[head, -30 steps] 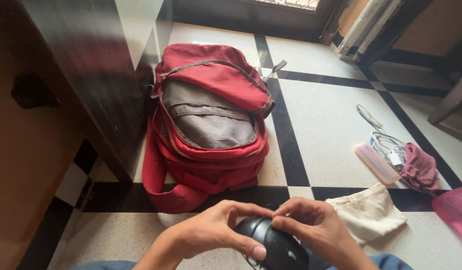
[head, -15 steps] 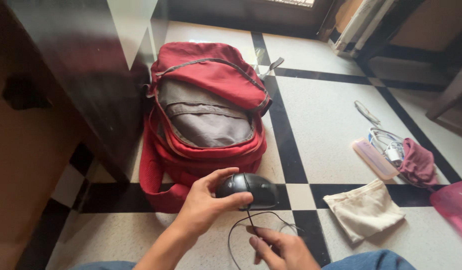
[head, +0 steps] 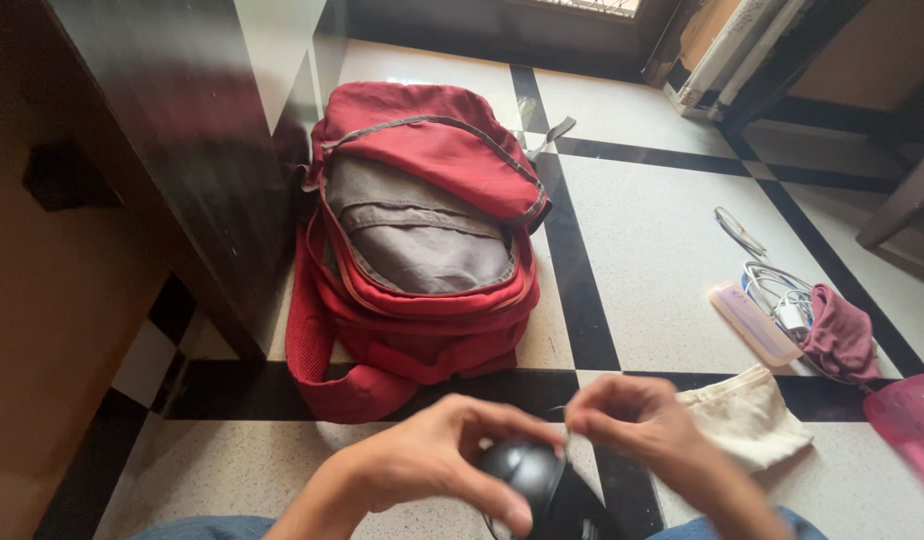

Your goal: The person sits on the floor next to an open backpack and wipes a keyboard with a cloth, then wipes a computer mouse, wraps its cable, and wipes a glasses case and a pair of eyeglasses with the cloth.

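Left hand [head: 432, 465] curled around black mouse [head: 522, 475], fingers wrapped over its top, low at frame bottom. Right hand [head: 637, 425] fingertips pinched narrow on something thin (likely the cord, too thin to tell) just above mouse. Beige pouch [head: 747, 425] just right. Red backpack [head: 417, 240] beyond, open, against dark cabinet [head: 182, 150]. Bare tile floor [head: 642, 220] right of it.

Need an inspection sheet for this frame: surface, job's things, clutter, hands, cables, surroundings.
Surface: tiled floor, pale with black stripes.
Job's things: black mouse, held low in the frame.
Clutter: open red backpack, cream cloth pouch, pink case, maroon cloth, pink plastic item.
Hands: left hand grips the mouse; right hand pinches beside it, what it pinches unclear.
Cables: white cable bundle by the case.
Surroundings: dark cabinet at left.
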